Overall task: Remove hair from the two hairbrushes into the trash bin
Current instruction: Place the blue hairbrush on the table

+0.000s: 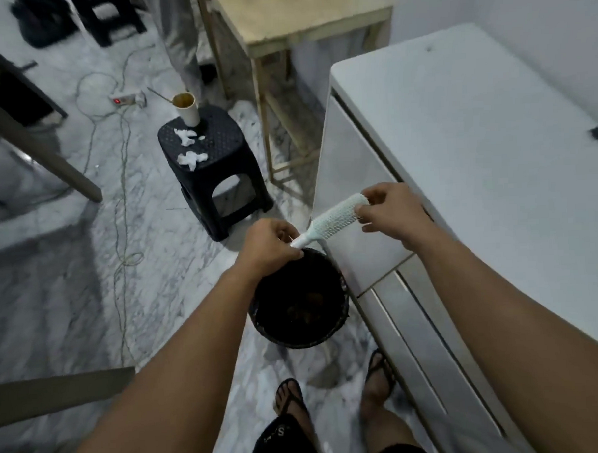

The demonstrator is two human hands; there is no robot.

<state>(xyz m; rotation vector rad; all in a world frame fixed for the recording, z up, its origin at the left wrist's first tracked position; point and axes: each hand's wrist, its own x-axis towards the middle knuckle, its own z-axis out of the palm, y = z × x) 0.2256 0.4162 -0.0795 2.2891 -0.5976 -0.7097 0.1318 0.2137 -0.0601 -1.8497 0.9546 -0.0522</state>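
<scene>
Marble floor (70,270) runs beside a white cabinet (475,133); above the black bin (299,305), the left hand (269,244) grips the white hairbrush (331,219) by its handle; right hand (391,213) fingers pinch its bristled tip.

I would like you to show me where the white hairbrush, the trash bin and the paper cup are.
white hairbrush (335,221): head view, on the middle of the bristle head.
trash bin (261,325): head view, on the left rim.
paper cup (190,114): head view, on the side wall.
</scene>
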